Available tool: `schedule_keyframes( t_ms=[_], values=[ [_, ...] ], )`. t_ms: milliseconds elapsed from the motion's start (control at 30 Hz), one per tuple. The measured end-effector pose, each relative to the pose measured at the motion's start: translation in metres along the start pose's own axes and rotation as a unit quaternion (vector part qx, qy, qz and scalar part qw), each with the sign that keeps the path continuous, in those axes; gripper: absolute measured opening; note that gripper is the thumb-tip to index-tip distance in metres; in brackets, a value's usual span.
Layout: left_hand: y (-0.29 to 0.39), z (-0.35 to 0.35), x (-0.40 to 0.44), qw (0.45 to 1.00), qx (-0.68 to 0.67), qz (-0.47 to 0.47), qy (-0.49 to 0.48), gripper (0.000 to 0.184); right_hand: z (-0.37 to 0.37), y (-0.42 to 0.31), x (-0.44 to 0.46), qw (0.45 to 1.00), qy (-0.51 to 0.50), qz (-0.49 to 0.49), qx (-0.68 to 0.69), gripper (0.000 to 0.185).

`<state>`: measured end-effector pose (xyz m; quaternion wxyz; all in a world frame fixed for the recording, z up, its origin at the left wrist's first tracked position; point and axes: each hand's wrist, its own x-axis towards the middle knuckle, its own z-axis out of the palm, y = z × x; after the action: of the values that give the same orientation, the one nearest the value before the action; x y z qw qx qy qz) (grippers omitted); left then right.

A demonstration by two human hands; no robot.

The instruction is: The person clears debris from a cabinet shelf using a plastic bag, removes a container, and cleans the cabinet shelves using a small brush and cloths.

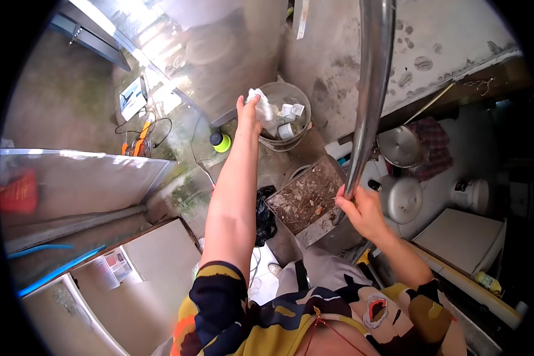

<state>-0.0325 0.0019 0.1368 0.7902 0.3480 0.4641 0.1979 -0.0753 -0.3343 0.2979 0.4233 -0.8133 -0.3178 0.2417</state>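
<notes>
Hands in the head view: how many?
2: the left hand holds a white crumpled item at the bucket; the right hand is at the metal pole.

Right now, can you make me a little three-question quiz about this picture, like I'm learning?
1. What does the right hand's grip hold? A: a spoon; B: a metal pole; C: a cup.
2. True or false: the left hand's grip is empty.
3. Fill in: below its black top, the small container is bright ____.

Key: 1 B; 2 false, it holds a white bundle; 3 yellow-green.
</notes>
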Motion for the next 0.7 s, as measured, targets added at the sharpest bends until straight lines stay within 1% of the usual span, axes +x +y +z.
schedule_keyframes(
  t_ms=[33, 100, 167, 233, 267, 300, 367, 400, 467, 500, 567, 700],
  values=[
    [-0.002, 0.005, 0.004, 1.0, -0.001, 0.002, -0.003, 0.083, -0.001, 0.001, -0.002, 1.0, 0.003, -0.002, -0.002, 0.018],
    [-0.006, 0.01, 0.007, 1.0, 0.0, -0.007, 0.026, 0.085, -0.001, 0.003, -0.006, 1.0, 0.012, -0.005, -0.002, 0.017],
    [-0.004, 0.007, 0.009, 0.999, 0.017, -0.015, 0.025, 0.083, -0.001, 0.001, -0.004, 1.0, 0.012, -0.009, -0.004, 0.017],
    [-0.008, -0.007, 0.014, 0.999, 0.036, -0.021, 0.013, 0.077, 0.0, -0.005, 0.002, 0.999, 0.034, -0.037, 0.011, 0.018],
    [-0.01, -0.014, 0.013, 0.999, 0.017, -0.033, 0.017, 0.072, 0.001, -0.005, 0.009, 0.998, 0.039, -0.049, 0.007, 0.019],
    [-0.009, -0.022, 0.003, 1.0, -0.014, -0.025, 0.007, 0.07, 0.003, -0.007, 0.016, 0.997, 0.043, -0.056, 0.015, 0.02],
    [-0.01, -0.045, -0.018, 0.998, -0.058, -0.016, -0.021, 0.07, 0.008, -0.01, 0.037, 0.995, 0.056, -0.077, 0.002, 0.02],
    [-0.009, -0.056, -0.033, 0.998, -0.059, -0.012, -0.018, 0.07, 0.012, -0.01, 0.051, 0.994, 0.065, -0.088, 0.011, 0.02],
    [-0.009, -0.08, -0.064, 0.984, -0.169, -0.017, -0.06, 0.06, 0.02, -0.008, 0.081, 0.991, 0.077, -0.106, 0.006, 0.023],
    [-0.008, -0.092, -0.08, 0.983, -0.174, -0.009, -0.052, 0.06, 0.021, -0.01, 0.098, 0.994, 0.067, -0.087, -0.016, 0.024],
    [-0.004, -0.117, -0.111, 0.941, -0.305, -0.012, -0.148, 0.055, 0.028, -0.013, 0.13, 0.991, 0.086, -0.104, 0.019, 0.026],
    [-0.002, -0.167, -0.174, 0.929, -0.334, 0.034, -0.152, 0.058, 0.045, -0.013, 0.193, 0.988, 0.095, -0.117, -0.015, 0.031]
  ],
)
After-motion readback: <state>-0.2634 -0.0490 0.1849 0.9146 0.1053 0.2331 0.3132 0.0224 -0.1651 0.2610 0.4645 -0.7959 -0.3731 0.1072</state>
